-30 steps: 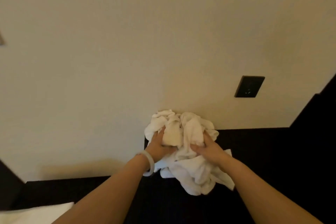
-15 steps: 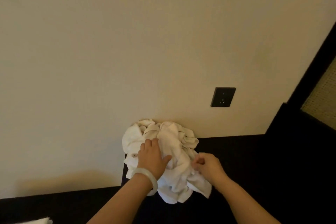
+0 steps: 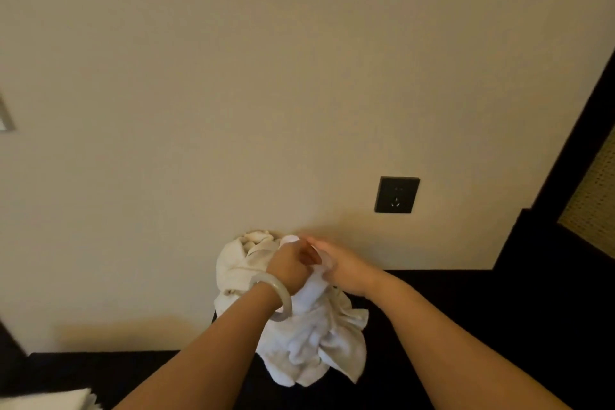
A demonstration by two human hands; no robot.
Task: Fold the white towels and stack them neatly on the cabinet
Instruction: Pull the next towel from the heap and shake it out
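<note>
Both hands are on the same spot. My left hand has its fingers curled tight round a fold at the top of the towel bundle. My right hand is just beside it, knuckles nearly touching, fingers bent and pinching the same fold from the other side. Neither hand is spread. The bundle is crumpled white cloth, back against the wall on the dark cabinet, with its lower part sagging toward me. I can't tell how many towels are in the bundle because it's too bunched up. Counts: one bundle, one pale bracelet on my left wrist, one dark socket on the wall up and to the right, and one flat white cloth at the bottom-left corner, well apart from the bundle.
</note>
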